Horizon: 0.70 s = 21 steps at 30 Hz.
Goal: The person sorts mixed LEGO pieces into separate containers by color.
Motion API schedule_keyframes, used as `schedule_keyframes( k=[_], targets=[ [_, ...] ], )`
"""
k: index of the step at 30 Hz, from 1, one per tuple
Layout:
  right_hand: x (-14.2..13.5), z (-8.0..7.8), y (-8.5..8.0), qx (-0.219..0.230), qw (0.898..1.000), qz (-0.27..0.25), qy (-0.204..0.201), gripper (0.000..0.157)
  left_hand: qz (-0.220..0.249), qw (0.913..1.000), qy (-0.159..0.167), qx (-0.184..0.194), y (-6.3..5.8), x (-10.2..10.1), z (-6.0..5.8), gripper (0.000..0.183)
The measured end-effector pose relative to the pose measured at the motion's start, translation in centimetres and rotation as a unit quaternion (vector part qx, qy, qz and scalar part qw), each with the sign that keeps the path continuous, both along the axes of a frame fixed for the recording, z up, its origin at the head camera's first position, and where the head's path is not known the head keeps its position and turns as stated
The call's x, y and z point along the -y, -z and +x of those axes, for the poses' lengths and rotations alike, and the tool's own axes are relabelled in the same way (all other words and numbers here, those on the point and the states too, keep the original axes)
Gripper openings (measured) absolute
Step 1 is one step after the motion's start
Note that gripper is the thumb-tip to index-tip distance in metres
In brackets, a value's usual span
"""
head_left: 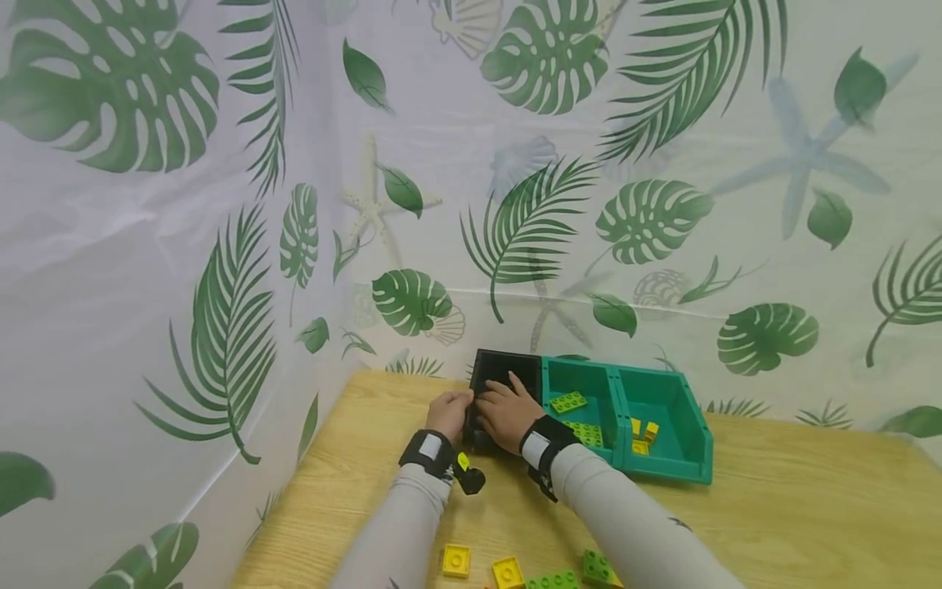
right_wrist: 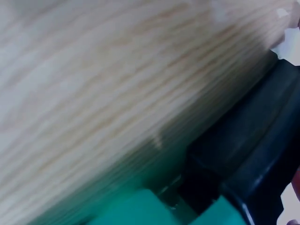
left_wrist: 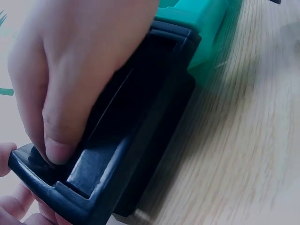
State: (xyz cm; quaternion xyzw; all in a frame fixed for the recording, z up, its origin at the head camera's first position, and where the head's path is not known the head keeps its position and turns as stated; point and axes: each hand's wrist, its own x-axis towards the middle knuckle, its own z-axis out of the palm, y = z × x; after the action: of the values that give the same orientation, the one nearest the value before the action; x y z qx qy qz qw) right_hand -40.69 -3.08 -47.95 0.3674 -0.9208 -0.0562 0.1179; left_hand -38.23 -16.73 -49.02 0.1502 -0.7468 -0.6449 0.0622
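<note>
A black bin (head_left: 513, 366) stands at the left end of a row, against a teal bin (head_left: 581, 375). My left hand (head_left: 446, 415) grips the black bin's left wall at the rim. In the left wrist view its fingers (left_wrist: 14, 206) curl at the outer edge of the black bin. My right hand (head_left: 508, 413) reaches over the front of the black bin, fingers spread and thumb dipping inside. The right wrist view shows only the bin's black outer wall (right_wrist: 243, 136) beside teal plastic. The right palm and fingers hide much of the bin's inside.
Green toy bricks (head_left: 568, 402) lie in the middle teal bin. Several yellow bricks (head_left: 651, 431) are in the right teal bin (head_left: 695, 438). Nearer on the wooden table (head_left: 795, 507) lie yellow bricks (head_left: 456, 561) and green bricks (head_left: 553, 580). Leaf-printed sheeting (head_left: 456, 196) hangs behind and at left.
</note>
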Motion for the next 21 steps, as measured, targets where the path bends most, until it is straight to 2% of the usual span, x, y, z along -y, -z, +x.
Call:
schedule_keyframes(
  k=[6,9,12,14,17,19,21],
  targets=[
    [-1.1,0.6,-0.7,0.002,0.999,-0.019,-0.033,0.039,-0.022,0.9997,0.008,-0.002,0.3,0.0,-0.2,0.04],
    [-2.0,1.8,-1.6,-0.007,0.997,-0.055,-0.046,0.037,-0.024,0.9996,0.01,-0.007,0.2,-0.2,-0.1,0.04],
    [-3.1,3.9,-2.5,0.004,0.995,-0.083,-0.058,0.027,-0.028,0.9995,0.009,-0.006,-0.1,-0.4,-0.1,0.041],
    [-3.9,5.6,-3.0,0.044,0.993,-0.083,-0.07,0.019,-0.027,0.9996,0.007,-0.002,-0.2,-0.5,-0.1,0.041],
    [-5.0,8.3,-3.4,0.147,0.984,-0.051,-0.09,0.015,-0.025,0.9996,0.009,0.004,-0.2,-0.4,0.0,0.041],
    [-5.3,10.1,-3.5,0.227,0.968,-0.027,-0.099,0.019,-0.022,0.9997,0.011,0.008,-0.1,-0.4,0.0,0.041],
    [-5.5,11.6,-3.3,0.288,0.95,0.002,-0.116,0.027,-0.024,0.9995,0.015,0.01,0.0,-0.4,0.0,0.042]
  ],
)
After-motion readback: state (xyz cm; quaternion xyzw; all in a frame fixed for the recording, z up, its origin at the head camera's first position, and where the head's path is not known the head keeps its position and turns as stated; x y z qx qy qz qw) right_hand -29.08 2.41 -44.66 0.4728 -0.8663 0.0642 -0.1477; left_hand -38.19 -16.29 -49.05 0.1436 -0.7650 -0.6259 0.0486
